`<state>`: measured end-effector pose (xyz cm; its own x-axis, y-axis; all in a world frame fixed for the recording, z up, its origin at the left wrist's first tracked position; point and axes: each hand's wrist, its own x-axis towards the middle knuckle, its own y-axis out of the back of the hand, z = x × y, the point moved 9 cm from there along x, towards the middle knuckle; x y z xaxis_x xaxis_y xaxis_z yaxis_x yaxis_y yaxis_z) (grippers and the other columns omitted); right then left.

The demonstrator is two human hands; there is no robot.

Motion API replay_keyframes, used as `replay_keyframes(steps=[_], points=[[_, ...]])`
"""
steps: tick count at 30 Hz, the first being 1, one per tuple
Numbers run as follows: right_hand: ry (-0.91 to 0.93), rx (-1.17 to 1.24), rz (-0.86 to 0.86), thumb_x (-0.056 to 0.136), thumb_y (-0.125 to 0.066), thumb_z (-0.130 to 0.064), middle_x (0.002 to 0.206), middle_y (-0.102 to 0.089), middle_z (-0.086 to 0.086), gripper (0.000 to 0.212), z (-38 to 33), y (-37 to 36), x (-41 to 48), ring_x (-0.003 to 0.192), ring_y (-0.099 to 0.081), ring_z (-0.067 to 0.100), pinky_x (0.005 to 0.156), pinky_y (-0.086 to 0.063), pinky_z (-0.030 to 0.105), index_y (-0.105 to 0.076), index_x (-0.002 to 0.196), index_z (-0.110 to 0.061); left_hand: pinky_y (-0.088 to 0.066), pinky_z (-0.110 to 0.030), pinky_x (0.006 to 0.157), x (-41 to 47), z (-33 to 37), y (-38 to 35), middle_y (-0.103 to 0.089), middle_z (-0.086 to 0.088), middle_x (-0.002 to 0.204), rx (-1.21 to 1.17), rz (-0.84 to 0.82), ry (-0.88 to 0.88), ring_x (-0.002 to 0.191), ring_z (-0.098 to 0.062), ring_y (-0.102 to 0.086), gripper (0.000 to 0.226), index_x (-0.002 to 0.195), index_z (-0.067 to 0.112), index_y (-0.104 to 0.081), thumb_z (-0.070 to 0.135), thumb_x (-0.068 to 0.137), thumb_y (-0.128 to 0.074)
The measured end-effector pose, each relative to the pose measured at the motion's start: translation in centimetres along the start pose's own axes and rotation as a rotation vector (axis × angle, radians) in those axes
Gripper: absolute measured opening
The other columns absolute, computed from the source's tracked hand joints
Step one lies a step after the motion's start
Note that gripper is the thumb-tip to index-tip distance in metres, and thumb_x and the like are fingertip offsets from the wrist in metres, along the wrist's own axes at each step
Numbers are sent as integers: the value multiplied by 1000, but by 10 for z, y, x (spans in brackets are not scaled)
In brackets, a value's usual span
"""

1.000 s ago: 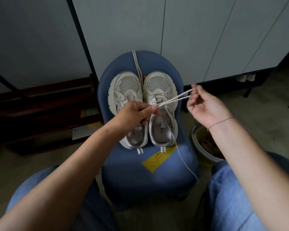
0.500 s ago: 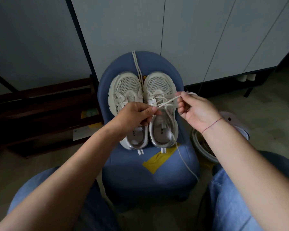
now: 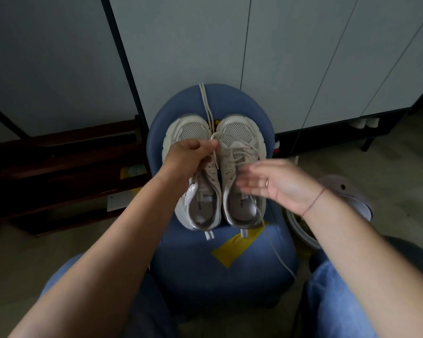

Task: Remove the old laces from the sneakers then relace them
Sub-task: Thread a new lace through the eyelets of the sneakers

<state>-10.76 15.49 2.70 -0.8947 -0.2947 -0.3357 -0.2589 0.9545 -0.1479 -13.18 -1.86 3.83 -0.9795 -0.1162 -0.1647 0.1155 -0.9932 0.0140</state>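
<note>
Right grip (image 3: 274, 184) dropped lace (image 3: 224, 134), now spread flat, blurred, over heel opening. Left grip (image 3: 191, 154) moved toeward, pinching flat woven loop. Mesh-toed sneakers (image 3: 241, 132) paired on round padded blue stool (image 3: 205, 259); tail trailing over front edge.

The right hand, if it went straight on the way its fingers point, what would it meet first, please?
Probably the lace hanging from the left hand, past the laced sneaker. The right hand is open and blurred; depth is unclear, so it might pass above.

blue stool (image 3: 220, 262) bears two sneakers (image 3: 215, 172), yellow tape (image 3: 235, 247)
</note>
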Motion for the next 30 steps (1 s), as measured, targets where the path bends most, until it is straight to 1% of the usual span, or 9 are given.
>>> replay_keyframes(steps=[3, 5, 8, 12, 15, 19, 22, 27, 30], points=[[76, -592, 97, 88, -56, -26, 92, -70, 11, 16, 13, -9, 2, 89, -66, 27, 83, -55, 43, -66, 85, -14, -44, -15, 47, 4, 0, 1, -64, 3, 62, -39, 64, -21, 49, -3, -53, 20, 73, 11, -68, 16, 93, -66], [111, -688, 135, 77, -53, -42, 92, -71, 6, 35, 16, -15, 5, 90, -65, 25, 86, -52, 46, -67, 91, -14, -48, -16, 51, 4, -2, -4, -65, 2, 58, -76, 55, -22, 51, -6, -58, 20, 73, 9, -66, 10, 92, -65], [95, -415, 145, 90, -55, -27, 79, -66, 1, 18, 28, -23, 15, 78, -60, 16, 78, -49, 35, -66, 82, -16, -55, -17, 58, 3, -6, -11, -66, -4, 64, -100, 33, -26, 56, -9, -64, 11, 79, 4, -65, -3, 87, -67], [-2, 24, 217, 95, -50, -6, 74, -59, 2, 25, 41, -21, 22, 70, -54, 13, 64, -43, 26, -62, 77, -18, -55, -15, 66, 3, -4, -11, -69, -2, 77, 74, 33, -73, 68, -7, -66, 22, 83, 13, -69, -9, 81, -71], [3, 168, 236, 94, -52, -5, 69, -65, -3, 26, 45, -21, 22, 69, -59, 10, 59, -43, 20, -67, 78, -19, -56, -17, 72, 4, -2, -13, -71, 1, 80, 166, 40, -99, 76, -10, -67, 22, 84, 17, -70, -5, 82, -72], [113, 232, 269, 92, -55, 0, 72, -69, -7, 27, 43, -24, 19, 62, -66, 3, 50, -47, 13, -67, 96, -23, -57, -30, 85, 4, 0, -16, -72, 2, 79, 280, 55, -162, 81, -14, -69, 23, 79, 23, -71, 1, 84, -72], [133, 252, 261, 90, -54, 6, 79, -67, -7, 37, 41, -21, 19, 60, -65, 0, 51, -48, 12, -59, 104, -28, -58, -36, 86, 7, -1, -13, -74, -3, 81, 305, 74, -169, 82, -20, -72, 24, 77, 24, -70, 1, 84, -73], [114, 233, 215, 90, -55, 6, 90, -68, -2, 40, 44, -19, 23, 77, -65, 7, 62, -53, 17, -59, 117, -23, -56, -21, 71, 7, -3, -11, -71, 3, 75, 317, 102, -181, 70, -7, -67, 24, 77, 23, -67, 1, 80, -77], [104, 245, 206, 90, -56, 5, 102, -68, 5, 41, 46, -19, 25, 91, -65, 16, 76, -55, 24, -58, 125, -16, -55, -17, 67, 5, -4, -10, -70, 4, 75, 303, 125, -196, 69, -5, -67, 20, 80, 20, -67, 3, 79, -77]])
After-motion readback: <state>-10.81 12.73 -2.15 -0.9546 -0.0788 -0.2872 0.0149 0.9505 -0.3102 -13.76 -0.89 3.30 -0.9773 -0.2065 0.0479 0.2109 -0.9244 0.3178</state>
